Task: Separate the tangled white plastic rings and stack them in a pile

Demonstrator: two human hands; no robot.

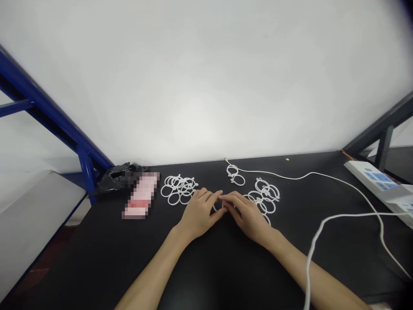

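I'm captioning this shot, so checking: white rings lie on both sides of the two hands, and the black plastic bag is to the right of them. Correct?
No, the head view shows the black plastic bag to the left of the left hand and right hand. White rings do lie on both sides of them.

Exposure moderately bright and even overall. Wall (200, 116): broad soft glow at lower centre, greying toward the top. Table (74, 258): near black, with a faint hazy sheen at the bottom middle. Upper right corner darkened. Wide-angle stretch noted at both sides. Coarse square blocks obscure the pink packet (142, 193). Print on the white box (361, 172) too soft to read. Left hand (200, 212) and right hand (248, 213) fairly sharp.
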